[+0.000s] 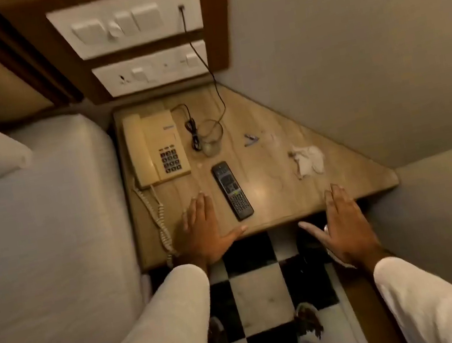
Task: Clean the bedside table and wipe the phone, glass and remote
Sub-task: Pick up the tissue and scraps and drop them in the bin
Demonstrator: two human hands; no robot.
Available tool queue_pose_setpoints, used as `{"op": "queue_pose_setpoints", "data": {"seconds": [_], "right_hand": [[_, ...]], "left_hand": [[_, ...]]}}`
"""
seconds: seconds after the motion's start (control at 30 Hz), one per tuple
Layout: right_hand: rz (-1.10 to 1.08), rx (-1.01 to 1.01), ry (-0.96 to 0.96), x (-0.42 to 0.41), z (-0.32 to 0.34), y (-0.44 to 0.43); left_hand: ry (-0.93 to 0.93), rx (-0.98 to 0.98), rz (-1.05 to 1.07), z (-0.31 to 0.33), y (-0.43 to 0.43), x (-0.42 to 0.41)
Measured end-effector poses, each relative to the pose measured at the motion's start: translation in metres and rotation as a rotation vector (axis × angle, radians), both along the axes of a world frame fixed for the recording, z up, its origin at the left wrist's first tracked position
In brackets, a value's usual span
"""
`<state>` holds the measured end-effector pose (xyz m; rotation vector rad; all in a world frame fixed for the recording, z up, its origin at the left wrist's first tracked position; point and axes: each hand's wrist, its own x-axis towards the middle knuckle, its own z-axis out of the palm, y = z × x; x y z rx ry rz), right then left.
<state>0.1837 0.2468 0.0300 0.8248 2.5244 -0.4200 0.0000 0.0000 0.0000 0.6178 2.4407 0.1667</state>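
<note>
Phone [155,148], cream, is seen at the 10 o'clock corner of the bench [261,141], long axis 12 to 6, handset along its 9 o'clock side; its small blue label cannot be read. Remote [232,189] is laid at centre, long axis roughly 11 to 5, keypad end nearest the viewer. Glass [210,144] is stood at 12 o'clock of the remote, beside a black cable [192,130]. A crumpled tissue [308,160] is seen at 3 o'clock. Left hand [205,231] is laid flat at 7 o'clock of the remote; right hand [344,226] is at the front edge. Each grip is spread apart, nothing held.
</note>
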Motion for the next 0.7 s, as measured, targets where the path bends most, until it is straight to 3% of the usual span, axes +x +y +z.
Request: {"op": "queue_pose_setpoints", "data": {"seconds": [0.17,0.33,0.4,0.57,0.7], "right_hand": [[-0.061,0.032,-0.039,-0.002,-0.080,0.002],[-0.054,0.076,-0.013,0.003,-0.120,-0.009],[-0.107,0.053,0.049,-0.001,-0.115,-0.010],[-0.303,0.039,0.407,-0.063,-0.092,0.030],[-0.344,0.080,0.378,-0.131,-0.091,0.076]], "left_hand": [[0.138,-0.057,-0.101,-0.084,-0.002,-0.008],[0.319,-0.002,-0.168,-0.129,-0.011,-0.002],[0.333,0.011,-0.185,-0.132,-0.013,-0.002],[0.370,0.042,-0.172,-0.137,-0.013,-0.002],[0.387,0.040,-0.170,-0.142,-0.014,-0.002]]}}
